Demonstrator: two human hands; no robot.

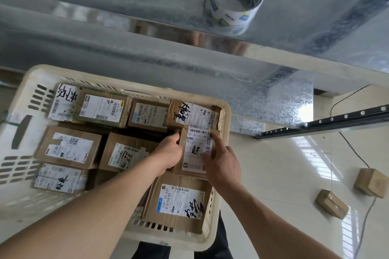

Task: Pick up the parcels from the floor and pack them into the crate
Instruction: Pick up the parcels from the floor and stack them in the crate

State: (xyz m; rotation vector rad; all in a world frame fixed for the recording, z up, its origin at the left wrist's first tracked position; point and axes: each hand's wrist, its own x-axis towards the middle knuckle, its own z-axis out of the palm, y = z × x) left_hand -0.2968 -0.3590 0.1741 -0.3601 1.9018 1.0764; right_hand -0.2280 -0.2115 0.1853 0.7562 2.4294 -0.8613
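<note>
A cream plastic crate sits below me, filled with several brown cardboard parcels bearing white labels. Both hands are inside it at its right side, on one labelled parcel. My left hand grips the parcel's left edge. My right hand rests against its right side, index finger stretched along the label. A larger parcel lies just in front of it. Two more small parcels lie on the floor to the right.
A galvanised metal shelf runs above the crate, with a roll of printed tape standing on it. A black slotted rail and thin cables cross the glossy white floor at the right.
</note>
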